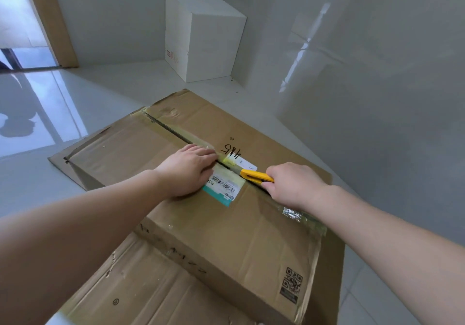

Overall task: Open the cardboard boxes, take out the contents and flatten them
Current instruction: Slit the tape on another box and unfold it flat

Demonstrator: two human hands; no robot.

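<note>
A large brown cardboard box (236,229) lies on flattened cardboard (151,287) on the floor. Its top flaps meet at a taped centre seam (173,130), and a white and teal shipping label (224,186) straddles that seam. My left hand (188,168) presses flat on the left flap beside the seam, its fingers over part of the label. My right hand (294,186) grips a yellow utility knife (254,175), whose blade end lies on the seam at the label. The seam beyond my left hand looks slit open.
A white box (206,37) stands in the far corner against the grey walls. A doorway with a wooden frame (50,20) is at the upper left. Glossy pale floor tiles (63,113) surround the cardboard; the right wall runs close by the box.
</note>
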